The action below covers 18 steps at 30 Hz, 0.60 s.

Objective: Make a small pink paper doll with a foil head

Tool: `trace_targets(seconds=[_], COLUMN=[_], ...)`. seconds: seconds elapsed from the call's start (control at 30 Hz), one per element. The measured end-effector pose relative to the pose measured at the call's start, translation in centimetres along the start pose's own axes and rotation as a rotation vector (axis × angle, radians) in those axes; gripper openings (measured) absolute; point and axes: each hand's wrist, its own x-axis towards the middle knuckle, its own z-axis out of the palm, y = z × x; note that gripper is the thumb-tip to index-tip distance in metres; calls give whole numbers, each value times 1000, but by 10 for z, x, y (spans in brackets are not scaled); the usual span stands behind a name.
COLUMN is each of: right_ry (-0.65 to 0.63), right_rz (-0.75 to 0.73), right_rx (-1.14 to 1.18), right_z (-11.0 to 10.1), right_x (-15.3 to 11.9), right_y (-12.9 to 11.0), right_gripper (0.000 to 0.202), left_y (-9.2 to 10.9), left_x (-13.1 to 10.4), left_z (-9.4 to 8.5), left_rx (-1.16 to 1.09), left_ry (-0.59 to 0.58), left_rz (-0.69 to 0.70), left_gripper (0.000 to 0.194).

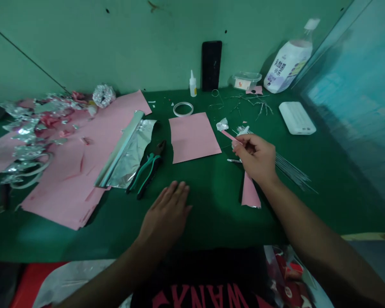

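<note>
Left fingers (182, 188): bare, slim, round-tipped
Right fingers (239, 149): bare
Left forearm (118, 273): uncovered, behind the left fingers
Right forearm (311, 218): uncovered, behind the right fingers
Garment (211, 265): black, nearer the camera than both sets of fingers
Lettering (214, 296): pinkish-red block capitals, farther back than the fingers, cut by the lower edge

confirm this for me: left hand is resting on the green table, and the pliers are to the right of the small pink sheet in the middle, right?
The side is wrong: the head view shows the pliers to the left of the small pink sheet. The left hand does rest on the green table.
</note>
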Motion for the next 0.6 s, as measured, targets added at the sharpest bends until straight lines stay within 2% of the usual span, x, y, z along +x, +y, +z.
trace_targets(seconds=[0.07,0.13,0.17,0.23,0.3,0.37,0.43,0.5,0.53,0.6], right_ry=[-12,-9,-5,3,9,9,8,6,3,-11], right_rz=[-3,-9,-10,-9,-4,5,17,26,30,42], right_rx=[0,4,6,5,-2,-6,-3,3,6,12], right_z=[0,1,2,2,2,1,0,0,0,1], right_x=[0,-1,-1,-2,-1,-1,-1,-1,-2,-2], right_y=[-1,-2,-2,-1,0,1,1,0,-1,-3], right_gripper=[12,11,11,11,12,12,13,13,13,12], left_y=[-1,12,23,47,69,78,75,61,50,26], left_x=[-25,-27,-20,8,41,66,71,48,26,-36], left_z=[-9,-18,-21,-22,-15,-4,5,9,7,-4], left_rx=[100,121,98,-12,-140,-195,-193,-133,-95,-22], left_ry=[26,19,16,-18,-74,-79,-87,-68,-62,-50], left_rz=[-212,-245,-210,-17,162,158,78,-81,-156,-266], left_gripper=[50,52,51,50,52,53,54,56,59,64])
